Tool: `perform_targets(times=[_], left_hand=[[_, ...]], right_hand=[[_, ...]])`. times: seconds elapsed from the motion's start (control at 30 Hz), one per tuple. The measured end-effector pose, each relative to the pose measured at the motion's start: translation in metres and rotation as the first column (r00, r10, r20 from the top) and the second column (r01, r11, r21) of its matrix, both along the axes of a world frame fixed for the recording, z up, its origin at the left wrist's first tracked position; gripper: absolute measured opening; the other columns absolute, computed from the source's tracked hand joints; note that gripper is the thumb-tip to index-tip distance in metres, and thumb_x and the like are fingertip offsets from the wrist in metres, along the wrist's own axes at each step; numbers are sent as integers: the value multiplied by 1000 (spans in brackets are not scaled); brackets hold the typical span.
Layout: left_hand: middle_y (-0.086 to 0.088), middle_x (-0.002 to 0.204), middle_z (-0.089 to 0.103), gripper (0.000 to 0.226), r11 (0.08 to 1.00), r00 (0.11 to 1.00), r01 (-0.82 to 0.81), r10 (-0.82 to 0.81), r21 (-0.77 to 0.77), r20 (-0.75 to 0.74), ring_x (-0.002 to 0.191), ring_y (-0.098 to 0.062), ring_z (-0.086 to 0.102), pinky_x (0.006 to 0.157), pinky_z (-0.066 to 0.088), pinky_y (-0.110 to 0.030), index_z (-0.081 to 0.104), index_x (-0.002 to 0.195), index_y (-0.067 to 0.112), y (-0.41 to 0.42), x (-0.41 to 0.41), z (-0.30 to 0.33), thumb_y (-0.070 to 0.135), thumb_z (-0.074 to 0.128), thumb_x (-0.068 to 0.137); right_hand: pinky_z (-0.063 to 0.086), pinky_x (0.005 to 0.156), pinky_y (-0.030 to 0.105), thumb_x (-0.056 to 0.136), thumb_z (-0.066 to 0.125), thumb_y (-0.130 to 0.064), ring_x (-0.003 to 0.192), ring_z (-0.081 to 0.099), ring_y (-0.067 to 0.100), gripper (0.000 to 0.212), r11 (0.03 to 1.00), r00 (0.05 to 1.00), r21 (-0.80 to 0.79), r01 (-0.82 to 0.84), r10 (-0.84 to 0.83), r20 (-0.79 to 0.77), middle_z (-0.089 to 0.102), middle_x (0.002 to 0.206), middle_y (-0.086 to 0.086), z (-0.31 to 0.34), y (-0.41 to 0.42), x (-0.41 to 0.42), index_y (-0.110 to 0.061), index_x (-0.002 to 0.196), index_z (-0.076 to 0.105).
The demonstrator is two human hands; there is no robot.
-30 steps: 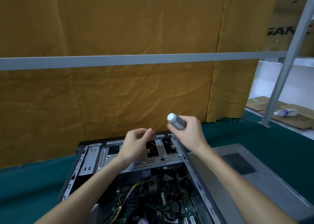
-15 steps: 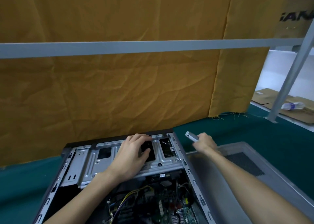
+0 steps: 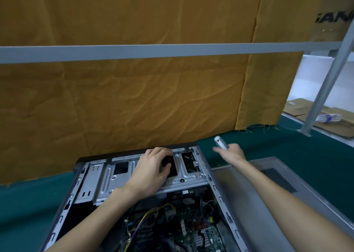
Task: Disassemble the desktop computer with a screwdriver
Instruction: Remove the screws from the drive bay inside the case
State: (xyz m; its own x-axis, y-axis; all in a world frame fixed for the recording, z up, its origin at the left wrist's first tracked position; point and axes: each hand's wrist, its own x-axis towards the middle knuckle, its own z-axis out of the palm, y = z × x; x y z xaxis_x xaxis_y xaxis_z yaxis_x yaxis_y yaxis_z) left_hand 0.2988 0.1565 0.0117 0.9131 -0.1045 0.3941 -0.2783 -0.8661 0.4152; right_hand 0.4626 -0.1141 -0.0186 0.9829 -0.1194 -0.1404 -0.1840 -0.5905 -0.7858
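While the left hand (image 3: pixel 153 170) lies palm down on the metal drive cage (image 3: pixel 183 177) of the opened computer case (image 3: pixel 218 192), its fingers (image 3: pixel 162 152) curl over the far edge of the cage and the thumb dips toward a dark opening beside them. Whether the fingertips grip the edge or only rest on it cannot be told. Below the wrist, nearer the person, the circuit board (image 3: pixel 191 227) shows with its yellow and black wires (image 3: pixel 153 213).

Off to the right of the case, the right hand (image 3: pixel 232 153) is raised above the green table cover (image 3: pixel 268 146), fingers wrapped round the grey handle of the screwdriver (image 3: pixel 220 142). The rounded butt of the handle sticks out past the fingers, pointing up and to the left; the tip is hidden by the hand. One finger points leftward toward the case corner, blurred.

Under the right forearm lies the removed grey side panel (image 3: pixel 268 177), just beside the case. Beyond both sets of fingers hangs a mustard cloth (image 3: pixel 134 98), crossed by a grey rail (image 3: pixel 153 50).
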Motion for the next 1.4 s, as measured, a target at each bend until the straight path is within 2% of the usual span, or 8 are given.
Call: perform_targets(times=[0.17,0.27,0.37,0.57,0.93,1.13,1.3,1.4], left_hand=[[13,129,58,28,999,999,-35,34,-40,-30,121,-16,45,103,37,-33,61,127,32,-8,4,8,25,55,101],[13,122,65,27,995,998,5,-11,-102,-56,116,-12,53,100,44,-35,65,125,30,-20,6,16,24,52,102],[15,112,71,32,957,981,125,-158,-263,-109,92,6,62,78,47,-15,68,126,23,-36,7,23,13,50,102],[13,117,73,46,894,955,206,-272,-397,-117,56,6,56,54,40,-11,69,128,22,-46,13,13,0,40,100],[13,123,71,53,941,962,192,-237,-279,-136,81,15,59,68,38,2,66,133,23,-43,19,8,1,47,89],[29,80,70,50,925,956,206,-260,-318,-135,46,-2,53,48,38,-14,71,123,29,-42,16,5,1,46,88],[28,84,70,36,936,967,179,-224,-303,-122,55,7,56,52,35,-6,73,116,26,-45,16,8,7,52,94],[16,93,70,24,943,974,157,-197,-293,-112,65,8,58,60,37,-8,72,117,24,-49,23,10,19,57,98]], right_hand=[[24,35,21,81,59,-79,41,33,9,64,850,994,515,-107,87,63,43,53,-6,84,33,-53,-15,80,57],[25,34,21,80,53,-84,42,32,9,67,731,975,646,-220,160,152,41,54,-5,123,54,-86,-17,76,53],[24,38,22,82,49,-84,42,31,10,66,648,955,704,-291,152,255,39,53,-4,143,73,-106,-19,68,51],[23,38,22,79,47,-83,40,29,10,68,570,936,761,-311,44,349,35,50,-3,136,96,-109,-18,62,49],[23,39,23,78,45,-82,40,27,11,68,567,911,749,-342,4,412,33,49,-2,116,103,-98,-16,62,47],[26,40,22,76,55,-81,42,34,9,68,593,906,748,-298,-71,418,40,51,-5,111,111,-105,-15,65,48],[45,60,31,93,60,-54,60,58,14,47,643,863,669,-373,-25,505,63,66,2,118,113,-103,-11,77,66],[37,50,31,91,53,-38,54,50,16,33,630,828,648,-428,-13,560,56,62,4,130,112,-96,-10,79,62]])
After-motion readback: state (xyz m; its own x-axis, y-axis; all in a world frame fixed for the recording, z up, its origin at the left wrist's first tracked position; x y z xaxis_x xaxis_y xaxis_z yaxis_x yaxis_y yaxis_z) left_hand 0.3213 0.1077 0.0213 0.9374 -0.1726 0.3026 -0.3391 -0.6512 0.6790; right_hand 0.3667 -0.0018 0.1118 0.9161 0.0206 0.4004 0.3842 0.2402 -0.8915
